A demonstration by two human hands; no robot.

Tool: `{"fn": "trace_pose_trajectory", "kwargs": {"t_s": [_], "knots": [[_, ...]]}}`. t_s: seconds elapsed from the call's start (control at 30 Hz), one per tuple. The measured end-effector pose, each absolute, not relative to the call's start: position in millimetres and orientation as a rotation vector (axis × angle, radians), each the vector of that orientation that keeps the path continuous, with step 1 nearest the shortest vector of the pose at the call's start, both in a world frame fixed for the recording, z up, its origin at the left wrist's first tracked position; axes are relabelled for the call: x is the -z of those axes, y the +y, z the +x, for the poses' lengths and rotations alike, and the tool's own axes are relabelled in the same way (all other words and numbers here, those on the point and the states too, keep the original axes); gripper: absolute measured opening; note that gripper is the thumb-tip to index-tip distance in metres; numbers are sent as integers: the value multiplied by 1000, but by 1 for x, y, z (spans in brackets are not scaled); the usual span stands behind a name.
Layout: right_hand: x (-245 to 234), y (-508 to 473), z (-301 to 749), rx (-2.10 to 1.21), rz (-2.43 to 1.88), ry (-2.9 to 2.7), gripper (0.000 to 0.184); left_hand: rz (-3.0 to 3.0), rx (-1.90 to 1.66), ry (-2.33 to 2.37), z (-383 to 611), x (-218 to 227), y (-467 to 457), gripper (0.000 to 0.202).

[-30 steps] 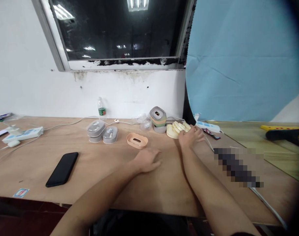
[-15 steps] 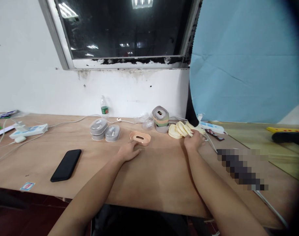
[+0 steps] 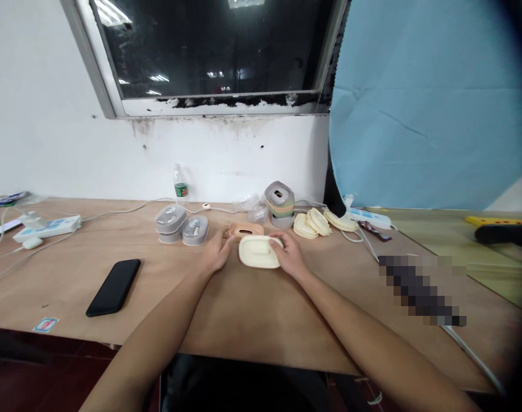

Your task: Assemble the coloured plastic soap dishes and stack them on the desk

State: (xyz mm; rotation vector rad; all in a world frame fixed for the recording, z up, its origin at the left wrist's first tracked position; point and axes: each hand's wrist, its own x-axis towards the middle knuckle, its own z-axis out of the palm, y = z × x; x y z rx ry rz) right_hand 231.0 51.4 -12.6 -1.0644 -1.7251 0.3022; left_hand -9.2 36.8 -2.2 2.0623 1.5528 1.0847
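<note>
My right hand (image 3: pixel 290 254) holds a cream oval lid (image 3: pixel 257 252) by its right end, just above the wooden table (image 3: pixel 252 303). My left hand (image 3: pixel 215 254) is at the lid's left end, fingers curled against the peach oval box (image 3: pixel 244 230) that sits right behind the lid. To the right lie more cream lids (image 3: pixel 312 223) in a loose pile. A stack of closed boxes in grey, peach and green (image 3: pixel 280 205) stands behind them.
Two grey closed boxes (image 3: pixel 181 226) sit left of my hands. A black phone (image 3: pixel 113 278) lies at the front left. A power strip (image 3: pixel 46 227) and cables are far left, a water bottle (image 3: pixel 180 186) by the wall, another power strip (image 3: pixel 367 217) at right.
My right hand has taken one cream lid from the pile and carried it left to the peach box. My left hand moved up to the box and lid.
</note>
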Motion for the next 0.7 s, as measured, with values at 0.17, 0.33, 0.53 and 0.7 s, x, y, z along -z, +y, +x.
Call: {"fn": "trace_pose_trajectory", "kwargs": {"t_s": [0.17,0.33,0.53,0.7], "knots": [[23,60,215,-280,-1169,-1969,15,2215,-733,1635,-14,3,40,59],[25,82,230,-111,-1212,-2046,38,2251,-575,1659,-17,9,47,45],[27,88,238,-86,-1199,-2133,19,2077,-556,2004,-27,14,56,37],[19,78,238,-173,-1176,-2067,13,2002,-632,2023,-29,15,58,45]]}}
